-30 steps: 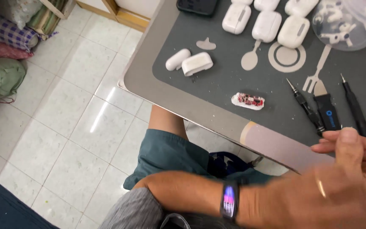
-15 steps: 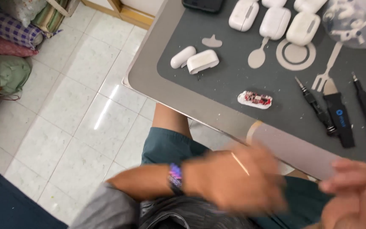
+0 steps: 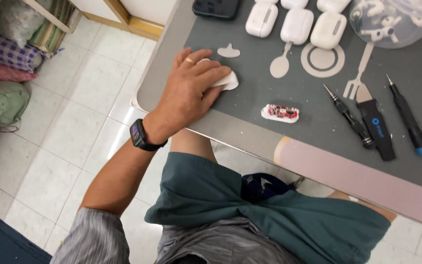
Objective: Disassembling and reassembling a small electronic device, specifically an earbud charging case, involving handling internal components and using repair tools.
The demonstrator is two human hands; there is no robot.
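white case piece (image 3: 226,80), left hands (image 3: 191,90) palm-down over it

– We count three white earbud cases (image 3: 296,24) in a row at the mat's top edge, don't we?

– We do, plus one dark phone (image 3: 216,7) beside them.

– And for tools we see two screwdrivers (image 3: 409,117) and one flat pry tool (image 3: 376,124).

– We also count one small red circuit board (image 3: 280,112).
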